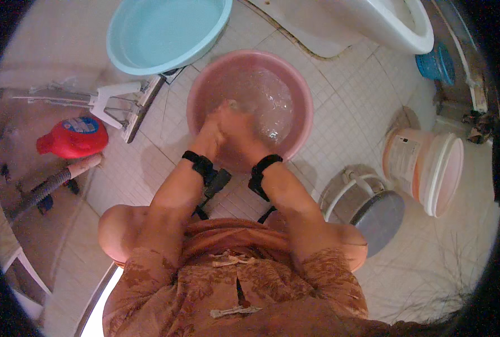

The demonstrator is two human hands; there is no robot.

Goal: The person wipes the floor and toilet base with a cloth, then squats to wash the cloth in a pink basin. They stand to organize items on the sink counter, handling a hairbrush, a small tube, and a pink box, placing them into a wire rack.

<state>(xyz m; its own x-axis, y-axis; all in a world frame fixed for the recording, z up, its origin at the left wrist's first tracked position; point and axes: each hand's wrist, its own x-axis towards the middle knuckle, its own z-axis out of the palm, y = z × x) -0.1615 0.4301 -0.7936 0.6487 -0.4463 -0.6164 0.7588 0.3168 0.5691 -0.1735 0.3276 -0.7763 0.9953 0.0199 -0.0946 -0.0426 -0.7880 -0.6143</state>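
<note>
A round pink basin [306, 106] with water [275, 101] in it stands on the tiled floor in front of me. Both my hands are together over its near left part, apparently touching each other. My left hand [211, 128] is on the left, its fingers partly covered. Motion smears my right hand [241, 128], which lies against the left one. A small pale spot [233, 105] shows at the fingertips; whether it is something held or just water, I cannot make out. Each wrist wears a black strap.
A light blue basin [168, 33] stands far left, near a squeegee mop head [118, 104]. A red bottle [76, 137] and a grey hose [48, 188] lie left. To the right are a round-seated stool [378, 219] and a tipped bucket [412, 165]. A white toilet [368, 25] stands beyond.
</note>
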